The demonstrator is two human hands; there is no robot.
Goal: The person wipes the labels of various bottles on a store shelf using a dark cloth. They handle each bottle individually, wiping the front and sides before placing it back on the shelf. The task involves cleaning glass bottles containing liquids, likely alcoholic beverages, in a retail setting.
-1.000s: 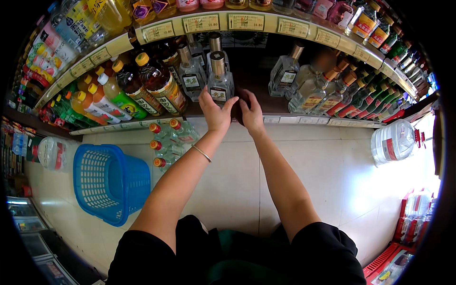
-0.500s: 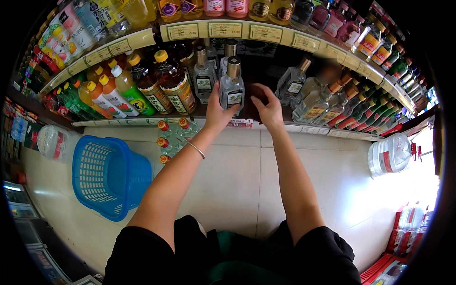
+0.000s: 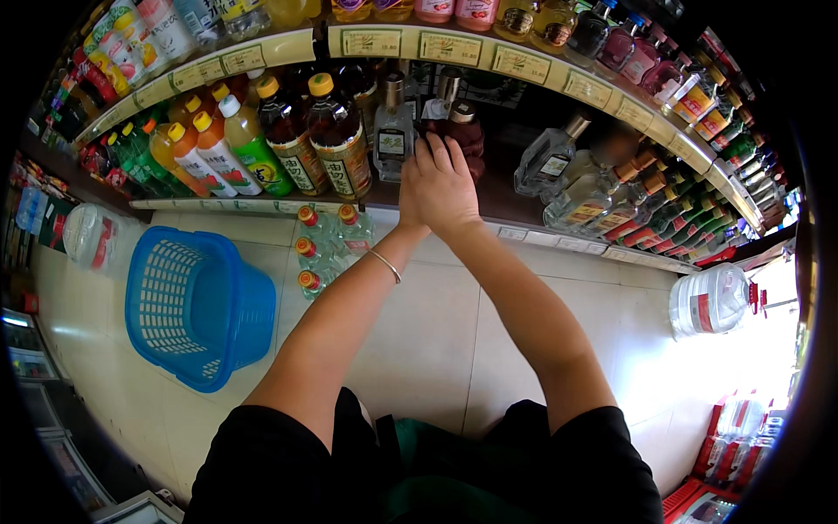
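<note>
The bottle (image 3: pixel 463 111) is just beyond the hands, upright above the shelf (image 3: pixel 501 192), its body covered by a dark red cloth (image 3: pixel 461 135). On the bottle's near side, the right hand (image 3: pixel 443 183) lies over the left hand (image 3: pixel 410 203), fingers extended against the cloth; I cannot tell whether either grips. A clear flask (image 3: pixel 393 144) is just left of the bottle, the basket (image 3: pixel 251 306) well left and nearer the person.

Matt cloth (image 3: pixel 464 134), smooth glass bottle (image 3: pixel 393 131) — metallic cap (image 3: pixel 394 89), shiny metal bangle (image 3: pixel 387 264), glossy plastic basket (image 3: pixel 253 306), polished tiles (image 3: pixel 419 349)
</note>
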